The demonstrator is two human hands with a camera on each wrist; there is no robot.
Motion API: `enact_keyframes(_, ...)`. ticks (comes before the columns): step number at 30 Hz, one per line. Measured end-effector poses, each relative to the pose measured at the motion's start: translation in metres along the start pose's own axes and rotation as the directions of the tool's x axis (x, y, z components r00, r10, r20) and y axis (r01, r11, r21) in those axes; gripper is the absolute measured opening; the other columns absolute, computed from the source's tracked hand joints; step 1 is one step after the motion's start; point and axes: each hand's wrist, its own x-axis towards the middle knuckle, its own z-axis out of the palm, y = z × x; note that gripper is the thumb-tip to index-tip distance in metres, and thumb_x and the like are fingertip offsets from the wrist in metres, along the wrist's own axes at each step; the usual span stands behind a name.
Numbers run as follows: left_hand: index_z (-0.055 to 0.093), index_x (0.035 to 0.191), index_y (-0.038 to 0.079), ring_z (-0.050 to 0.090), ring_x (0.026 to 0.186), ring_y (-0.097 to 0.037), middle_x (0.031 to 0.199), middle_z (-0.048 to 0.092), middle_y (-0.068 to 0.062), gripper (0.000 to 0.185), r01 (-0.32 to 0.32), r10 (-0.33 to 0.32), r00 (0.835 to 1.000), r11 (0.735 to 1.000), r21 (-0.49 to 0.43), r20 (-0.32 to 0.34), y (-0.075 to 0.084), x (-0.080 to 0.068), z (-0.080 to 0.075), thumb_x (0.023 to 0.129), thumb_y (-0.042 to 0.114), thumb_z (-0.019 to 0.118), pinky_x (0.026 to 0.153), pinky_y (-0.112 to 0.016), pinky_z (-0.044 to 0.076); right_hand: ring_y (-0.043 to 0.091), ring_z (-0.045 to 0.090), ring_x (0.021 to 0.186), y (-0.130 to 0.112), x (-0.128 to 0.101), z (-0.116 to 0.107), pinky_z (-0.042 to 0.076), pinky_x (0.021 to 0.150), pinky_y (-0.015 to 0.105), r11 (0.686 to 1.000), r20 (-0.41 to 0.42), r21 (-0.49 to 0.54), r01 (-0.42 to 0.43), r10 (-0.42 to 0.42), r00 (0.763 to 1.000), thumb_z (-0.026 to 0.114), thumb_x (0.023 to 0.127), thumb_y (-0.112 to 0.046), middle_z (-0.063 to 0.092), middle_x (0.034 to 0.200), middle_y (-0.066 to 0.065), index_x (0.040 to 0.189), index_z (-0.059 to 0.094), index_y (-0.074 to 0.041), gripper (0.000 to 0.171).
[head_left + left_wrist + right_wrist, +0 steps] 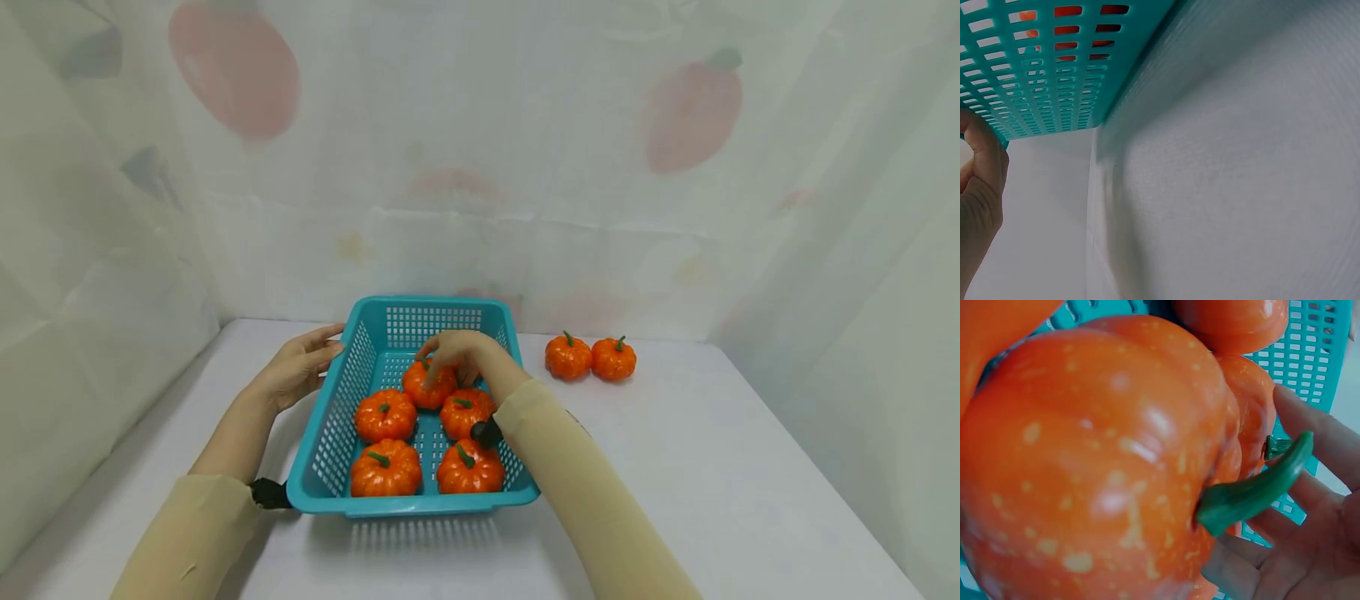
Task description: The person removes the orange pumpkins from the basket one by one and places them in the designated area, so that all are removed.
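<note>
**Right hand on rear pumpkin, left hand steadying basket**

Right hand [453,354] curls its fingers over the rear pumpkin [427,387], centre frame, inside the teal basket [352,387]. Left hand [296,371], fingers relaxed, rests against the basket's left wall. The pumpkin looks light, glossy, likely slippery; grip the ribbed body, not the stem. Neighbours crowd it; open tabletop [750,467] lies at right.

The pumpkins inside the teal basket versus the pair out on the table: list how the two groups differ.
The pumpkins in the basket number five, packed close inside the teal basket; the pair on the table is two, side by side on the white table to the basket's right. The right hand rests on a basket pumpkin; no hand touches the pair. The left hand lies against the basket's side. All are orange with green stems.
</note>
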Motion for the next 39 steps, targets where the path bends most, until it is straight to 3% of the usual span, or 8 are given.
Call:
enact_keyframes(7,0.013,0.158,0.005,0.067,0.089,-0.002,0.111,0.056,0.004,0.069,-0.005,0.005,1.0,1.0,0.003,0.0,0.001,-0.001,0.001,0.104,0.024,0.051,0.076,-0.023,0.06,0.036,0.063,0.115,0.002,0.002,0.0,0.058,0.092,0.044,1.0,-0.01,-0.018,0.019,-0.019,1.0,0.079,0.083,-0.011,0.038,0.156,0.014,0.143,0.053,-0.026,0.067)
enact_keyframes(14,0.013,0.158,0.005,0.067,0.087,-0.002,0.11,0.055,0.004,0.069,-0.002,0.002,1.0,1.0,-0.004,-0.001,0.002,-0.002,0.001,0.104,0.024,0.051,0.075,-0.022,0.059,0.029,0.064,0.111,0.002,0.003,0.002,0.06,0.086,0.041,0.999,-0.02,0.037,0.018,-0.017,1.0,0.079,0.081,-0.005,0.044,0.149,0.014,0.142,0.054,-0.023,0.068)
enact_keyframes(25,0.013,0.159,0.006,0.067,0.088,-0.002,0.11,0.055,0.004,0.07,0.011,-0.011,1.0,1.0,-0.004,-0.002,0.0,-0.001,-0.001,0.103,0.025,0.052,0.076,-0.022,0.059,0.033,0.059,0.121,-0.003,-0.002,0.003,0.059,0.091,0.046,0.999,-0.048,0.033,0.036,-0.034,0.998,0.077,0.082,-0.003,0.036,0.155,0.015,0.142,0.053,-0.019,0.067)
enact_keyframes(39,0.014,0.158,0.005,0.068,0.087,-0.002,0.108,0.056,0.006,0.071,0.003,-0.003,1.0,1.0,0.006,-0.012,0.001,-0.002,-0.003,0.103,0.025,0.053,0.076,-0.022,0.06,0.027,0.062,0.11,-0.008,-0.007,-0.003,0.06,0.087,0.042,0.997,-0.041,0.056,0.045,-0.043,0.998,0.077,0.082,-0.004,0.033,0.157,0.014,0.144,0.052,-0.02,0.069)
